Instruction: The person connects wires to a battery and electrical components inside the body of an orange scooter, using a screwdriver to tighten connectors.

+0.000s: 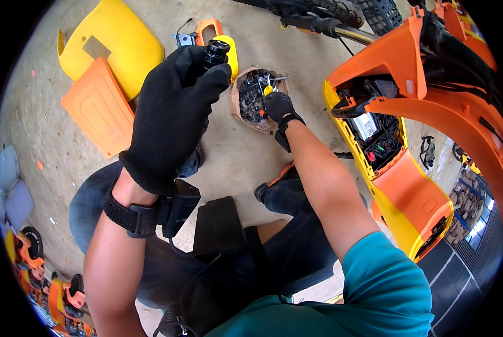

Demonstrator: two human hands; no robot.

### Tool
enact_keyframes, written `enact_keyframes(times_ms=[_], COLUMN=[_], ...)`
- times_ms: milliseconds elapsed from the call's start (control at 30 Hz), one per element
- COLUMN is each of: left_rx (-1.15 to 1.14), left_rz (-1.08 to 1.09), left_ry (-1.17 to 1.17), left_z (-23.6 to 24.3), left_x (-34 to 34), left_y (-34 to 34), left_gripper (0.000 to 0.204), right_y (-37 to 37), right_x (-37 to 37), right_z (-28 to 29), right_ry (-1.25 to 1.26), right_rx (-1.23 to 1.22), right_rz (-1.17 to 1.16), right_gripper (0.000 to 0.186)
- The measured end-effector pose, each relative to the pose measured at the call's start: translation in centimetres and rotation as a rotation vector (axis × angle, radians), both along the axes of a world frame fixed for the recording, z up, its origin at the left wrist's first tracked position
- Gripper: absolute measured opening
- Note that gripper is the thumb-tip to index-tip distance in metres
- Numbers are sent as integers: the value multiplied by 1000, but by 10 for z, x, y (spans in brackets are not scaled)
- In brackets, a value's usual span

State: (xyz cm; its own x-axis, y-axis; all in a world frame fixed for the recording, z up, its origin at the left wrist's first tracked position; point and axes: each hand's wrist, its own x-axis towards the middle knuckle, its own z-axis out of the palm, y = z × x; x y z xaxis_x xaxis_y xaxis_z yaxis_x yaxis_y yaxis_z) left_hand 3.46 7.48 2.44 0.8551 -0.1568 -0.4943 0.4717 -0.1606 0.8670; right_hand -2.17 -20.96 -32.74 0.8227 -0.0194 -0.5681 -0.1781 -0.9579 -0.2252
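Raised close in the head view, my gloved left hand [175, 104] is closed around a short black ribbed cylinder [216, 51], whose top end sticks out above the thumb and fingers. Farther off, my gloved right hand [279, 106] reaches into an open brown paper sack [239, 115]. Dark small metal hardware [252, 95] fills the sack. A small yellow piece [268, 90] shows right at the right hand's fingertips. The fingers look curled together there, and what they grip is partly hidden.
An orange and yellow vehicle body [411, 191] with exposed wiring stands on the right. Yellow [114, 42] and orange [100, 106] panels lie on the concrete floor at the left. Behind the left hand is an orange frame piece [209, 28]. More vehicles stand at the lower left.
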Motion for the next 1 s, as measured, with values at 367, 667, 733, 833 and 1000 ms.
enact_keyframes(times_ms=[367, 667, 733, 833, 1000], left_rx=[35, 88, 116, 138, 165], left_rz=[12, -4, 7, -9, -73], left_ry=[-21, -30, -21, -13, -11], left_z=[-19, -22, -24, -22, -15], left_x=[7, 2, 1, -1, -5], left_y=[12, 12, 13, 12, 13], left_gripper=[31, 33, 32, 32, 21], right_y=[61, 55, 62, 63, 25], right_x=[43, 35, 37, 29, 36], right_z=[74, 22, 28, 30, 30], right_ry=[76, 67, 22, -196, 163], right_rx=[486, 267, 127, -10, 28], right_rz=[-746, -529, -299, -31, -114], right_gripper=[42, 41, 42, 40, 30])
